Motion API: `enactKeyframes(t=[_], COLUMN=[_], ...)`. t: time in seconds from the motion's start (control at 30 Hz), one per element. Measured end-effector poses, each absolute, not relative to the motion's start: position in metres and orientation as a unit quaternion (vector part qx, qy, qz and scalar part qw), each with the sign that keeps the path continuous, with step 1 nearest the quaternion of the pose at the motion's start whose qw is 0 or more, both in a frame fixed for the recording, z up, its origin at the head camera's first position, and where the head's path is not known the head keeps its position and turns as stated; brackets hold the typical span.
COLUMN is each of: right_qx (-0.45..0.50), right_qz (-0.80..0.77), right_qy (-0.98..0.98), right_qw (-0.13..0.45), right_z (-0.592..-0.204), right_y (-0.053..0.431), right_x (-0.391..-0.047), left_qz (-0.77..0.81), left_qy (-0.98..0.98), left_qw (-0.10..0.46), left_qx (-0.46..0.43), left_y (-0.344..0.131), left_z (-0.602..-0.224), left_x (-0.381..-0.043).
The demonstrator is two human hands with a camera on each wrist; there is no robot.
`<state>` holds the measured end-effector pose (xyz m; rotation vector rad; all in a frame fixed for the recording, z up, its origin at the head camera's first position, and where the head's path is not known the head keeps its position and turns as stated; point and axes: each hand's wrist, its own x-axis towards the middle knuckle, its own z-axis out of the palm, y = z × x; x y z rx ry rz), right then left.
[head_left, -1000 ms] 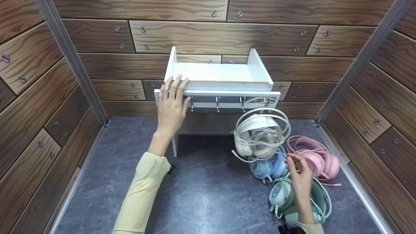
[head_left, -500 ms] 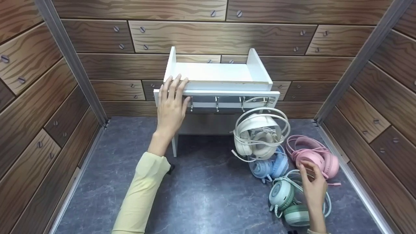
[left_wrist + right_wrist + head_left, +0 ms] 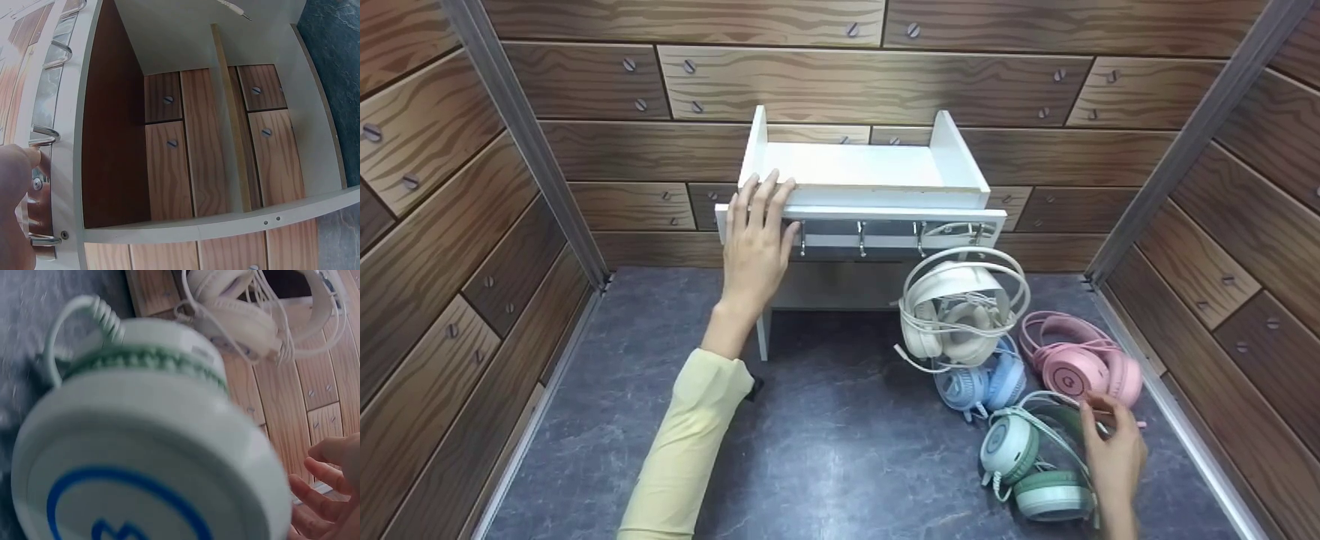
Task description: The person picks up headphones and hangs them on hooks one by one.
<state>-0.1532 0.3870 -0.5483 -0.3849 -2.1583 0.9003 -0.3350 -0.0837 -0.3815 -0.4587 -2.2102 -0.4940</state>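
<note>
My left hand [image 3: 754,259] rests with straight fingers on the left end of a white shelf's hook rail [image 3: 885,215]. In the left wrist view it shows at the edge beside the metal hooks [image 3: 46,135]. White headphones [image 3: 921,334] hang from the rail's right end, cable looped round them. My right hand [image 3: 1116,454] is over the right side of the green headphones [image 3: 1009,446], fingers loosely bent, overlapping their headband. In the right wrist view the fingers [image 3: 318,498] are spread with nothing between them, beside a large pale green ear cup [image 3: 140,422].
Pink headphones [image 3: 1072,371] lie on the dark floor [image 3: 840,450] beyond my right hand. Blue headphones [image 3: 964,388] lie under the hanging white pair. Wood-patterned walls [image 3: 877,82] enclose the back and both sides.
My right hand has moved right and toward me, from beside the blue headphones, past the pink ear cup, to the green headphones' right side. My left hand has stayed on the rail.
</note>
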Motion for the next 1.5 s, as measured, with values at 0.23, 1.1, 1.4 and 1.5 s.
enactKeyframes(t=[0.23,1.1,1.4,1.5], right_qx=[-0.189,-0.267,-0.268,-0.272], right_qz=[0.305,0.287,0.293,0.299], right_qy=[-0.87,-0.92,-0.918,-0.914], right_qw=[0.339,0.027,0.024,0.037], right_z=[-0.558,-0.594,-0.596,-0.597], right_y=[0.404,0.446,0.447,0.447], right_x=[-0.146,-0.127,-0.127,-0.126], left_qz=[-0.189,-0.194,-0.192,-0.195], left_qy=[-0.876,-0.876,-0.873,-0.874], left_qw=[0.405,0.405,0.411,0.406], left_qx=[-0.18,-0.178,-0.181,-0.181], left_y=[-0.084,-0.083,-0.084,-0.084], left_z=[-0.38,-0.382,-0.383,-0.382], left_x=[-0.335,-0.336,-0.337,-0.336])
